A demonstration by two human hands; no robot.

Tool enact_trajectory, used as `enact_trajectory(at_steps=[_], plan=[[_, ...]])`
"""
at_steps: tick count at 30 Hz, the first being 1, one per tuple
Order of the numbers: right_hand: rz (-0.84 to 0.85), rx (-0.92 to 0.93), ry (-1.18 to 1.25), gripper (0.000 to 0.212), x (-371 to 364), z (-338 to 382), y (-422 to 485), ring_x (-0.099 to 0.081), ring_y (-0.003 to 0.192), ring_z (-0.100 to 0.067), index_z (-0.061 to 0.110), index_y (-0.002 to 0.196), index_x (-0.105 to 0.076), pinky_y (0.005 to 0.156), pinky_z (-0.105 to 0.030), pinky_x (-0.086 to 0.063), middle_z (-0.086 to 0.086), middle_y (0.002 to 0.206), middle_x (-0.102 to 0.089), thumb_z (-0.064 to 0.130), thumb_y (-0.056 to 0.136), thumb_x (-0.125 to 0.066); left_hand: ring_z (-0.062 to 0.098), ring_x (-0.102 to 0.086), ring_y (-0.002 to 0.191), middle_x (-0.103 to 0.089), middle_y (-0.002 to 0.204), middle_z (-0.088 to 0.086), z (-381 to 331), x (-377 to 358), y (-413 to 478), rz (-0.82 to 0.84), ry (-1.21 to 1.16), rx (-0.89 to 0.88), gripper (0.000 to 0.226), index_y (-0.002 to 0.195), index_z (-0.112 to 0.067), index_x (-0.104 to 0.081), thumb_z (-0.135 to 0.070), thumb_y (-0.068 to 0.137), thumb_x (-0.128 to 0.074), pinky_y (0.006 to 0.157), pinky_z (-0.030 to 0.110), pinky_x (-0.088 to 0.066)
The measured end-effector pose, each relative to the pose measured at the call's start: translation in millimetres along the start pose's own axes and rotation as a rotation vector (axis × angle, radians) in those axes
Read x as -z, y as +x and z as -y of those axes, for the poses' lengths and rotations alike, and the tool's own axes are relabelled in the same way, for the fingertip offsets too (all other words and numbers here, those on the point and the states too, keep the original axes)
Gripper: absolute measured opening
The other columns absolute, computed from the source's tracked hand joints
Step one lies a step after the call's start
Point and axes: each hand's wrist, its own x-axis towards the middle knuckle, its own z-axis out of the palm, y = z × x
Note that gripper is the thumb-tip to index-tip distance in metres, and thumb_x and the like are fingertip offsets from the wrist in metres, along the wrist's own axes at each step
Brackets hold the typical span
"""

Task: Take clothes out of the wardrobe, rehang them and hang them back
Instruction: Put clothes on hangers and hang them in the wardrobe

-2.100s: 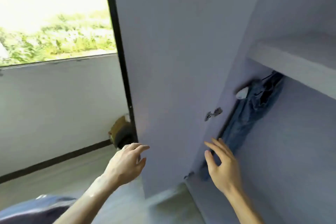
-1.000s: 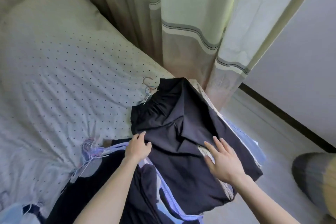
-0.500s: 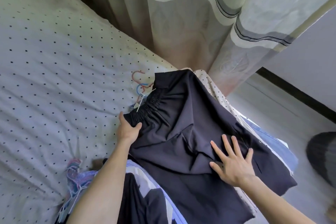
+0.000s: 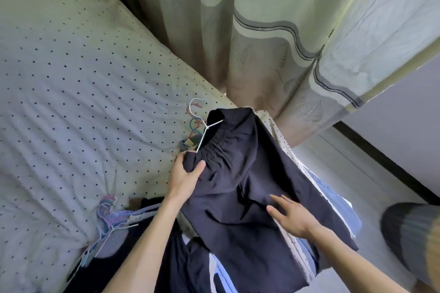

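Nearest the camera, a heap of dark and pale-blue clothes (image 4: 142, 266) lies at the foot of the bed, with a bundle of coloured hangers (image 4: 106, 214) at its left edge. Just beyond, the right hand (image 4: 291, 215) rests flat on the navy elastic-waist garment (image 4: 238, 188). Its fingers are straight and hold nothing, much as half a second ago.

The change is at the left hand (image 4: 184, 175). It lay at the corner of the gathered waistband (image 4: 216, 147) and now pinches that corner, thumb on top and fingers curled beneath, and has raised it off the bed. This exposes the white wire hanger (image 4: 205, 129), which runs into the waistband; its hook stands clear of the blue and pink hangers (image 4: 193, 123) lying beside it.

So the garment is out of the wardrobe, on the bed over a light-blue piece (image 4: 331, 197), and still threaded on its hanger. The likely step in hand is straightening it on the hanger, or lifting it by the hanger to carry back. Hanging it back is not yet done.

Further off are the dotted bedsheet (image 4: 83, 78) and the striped curtain (image 4: 262, 43).
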Motion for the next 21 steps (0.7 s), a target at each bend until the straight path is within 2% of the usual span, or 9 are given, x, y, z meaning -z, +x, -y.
enact_trajectory(at_steps=[2,4,6,8,10,15,17,18,21], plan=[[-0.099,0.044,0.170,0.060,13,6,-29,-0.041,0.141,-0.012,0.039,0.150,-0.041,0.115,-0.029,-0.031,0.009,0.153,-0.045,0.066,0.096,-0.044,-0.009,-0.062,0.082,-0.069,0.089,-0.024,-26,-6,-31,0.056,-0.033,-0.039,0.018,0.100,-0.039,-0.062,-0.029,0.089,-0.072,0.066,0.006,-0.043],[-0.202,0.079,0.330,0.050,31,12,-61,-0.056,0.123,-0.005,0.043,0.140,-0.049,0.100,-0.022,-0.040,0.013,0.138,-0.059,0.063,0.095,-0.048,-0.004,-0.064,0.083,-0.071,0.089,-0.021,-48,-13,-61,0.142,-0.060,-0.038,0.014,0.098,-0.038,-0.066,-0.027,0.090,-0.070,0.071,0.013,-0.046],[-0.328,0.142,0.443,0.038,50,14,-94,-0.059,0.107,0.011,0.049,0.131,-0.051,0.087,-0.012,-0.040,0.016,0.126,-0.064,0.060,0.095,-0.050,0.003,-0.067,0.086,-0.073,0.090,-0.016,-68,-19,-90,0.221,-0.066,-0.042,0.015,0.097,-0.037,-0.071,-0.024,0.090,-0.070,0.075,0.018,-0.048],[-0.469,0.207,0.521,0.038,68,11,-128,-0.057,0.100,0.020,0.048,0.131,-0.051,0.084,-0.013,-0.041,0.018,0.124,-0.063,0.057,0.094,-0.052,0.003,-0.067,0.088,-0.074,0.091,-0.016,-88,-23,-118,0.314,-0.016,-0.088,0.018,0.095,-0.040,-0.072,-0.023,0.090,-0.070,0.074,0.013,-0.048],[-0.598,0.249,0.541,0.046,85,0,-158,-0.058,0.100,0.018,0.042,0.139,-0.049,0.083,-0.017,-0.044,0.018,0.130,-0.056,0.053,0.095,-0.057,0.002,-0.067,0.089,-0.074,0.092,-0.015,-111,-23,-143,0.427,0.062,-0.163,0.016,0.097,-0.038,-0.073,-0.024,0.089,-0.070,0.080,0.017,-0.050],[-0.766,0.276,0.454,0.071,121,-63,-233,-0.065,0.095,0.008,0.042,0.154,-0.030,0.083,-0.008,-0.044,0.020,0.150,-0.023,0.037,0.094,-0.067,-0.001,-0.065,0.099,-0.071,0.104,-0.021,-187,-37,-208,0.756,0.314,-0.444,0.023,0.108,-0.045,-0.071,-0.043,0.085,-0.068,0.094,0.023,-0.047],[-0.796,0.254,0.371,0.068,124,-99,-263,-0.060,0.084,0.013,0.043,0.153,-0.031,0.083,-0.004,-0.039,0.014,0.147,-0.037,0.030,0.096,-0.066,0.002,-0.064,0.107,-0.070,0.112,-0.019,-213,-53,-237,0.872,0.359,-0.535,0.028,0.112,-0.044,-0.070,-0.044,0.085,-0.067,0.100,0.024,-0.046],[-0.820,0.231,0.348,0.062,122,-117,-279,-0.057,0.081,0.008,0.045,0.149,-0.035,0.084,-0.010,-0.041,0.012,0.140,-0.049,0.029,0.097,-0.064,0.003,-0.064,0.109,-0.070,0.114,-0.018,-225,-63,-252,0.924,0.375,-0.581,0.028,0.114,-0.042,-0.070,-0.042,0.086,-0.067,0.101,0.023,-0.045],[-1.023,0.124,0.334,0.029,100,-171,-329,-0.059,0.095,-0.007,0.051,0.121,-0.051,0.085,-0.026,-0.043,0.017,0.113,-0.065,0.033,0.099,-0.057,0.005,-0.064,0.111,-0.070,0.115,-0.016,-252,-98,-290,1.002,0.413,-0.704,0.035,0.120,-0.042,-0.067,-0.040,0.085,-0.069,0.104,0.030,-0.046]])
